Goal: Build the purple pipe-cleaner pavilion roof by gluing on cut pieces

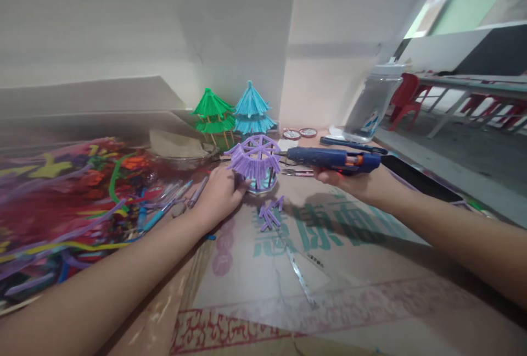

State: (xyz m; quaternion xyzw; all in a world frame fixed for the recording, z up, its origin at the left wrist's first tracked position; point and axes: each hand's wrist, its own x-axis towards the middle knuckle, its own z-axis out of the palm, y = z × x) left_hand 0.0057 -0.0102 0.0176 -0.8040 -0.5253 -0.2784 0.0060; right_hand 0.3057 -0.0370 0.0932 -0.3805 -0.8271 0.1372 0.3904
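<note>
Nearest, a printed sheet (pixel 247 290), lying flat; upon it, a thin metal strip (pixel 300 273). Just beyond, several loose purple pieces (pixel 269 217), short, in a small cluster before the model.

Left hand (pixel 220 191): one, thumb at the left of the model's base; its fingers are partly hidden, so we cannot tell whether it pinches or merely steadies.

Purple pavilion (pixel 253 169): one, upright between the two hands. We judge it part-built: posts, base and a skirt of purple strips are in place, while the top is an open frame of spokes (no peak that we can see). The upper roof, by our reckoning, remains.

Right hand (pixel 349 180): one, wrapped round the handle of a blue glue gun (pixel 325 157), nozzle at the roof's right edge; whether it touches, we cannot tell.

Farther back, a green pavilion (pixel 212 107) and a blue pavilion (pixel 252 103), both with two roof tiers and peaks; we count these as seemingly complete.
</note>
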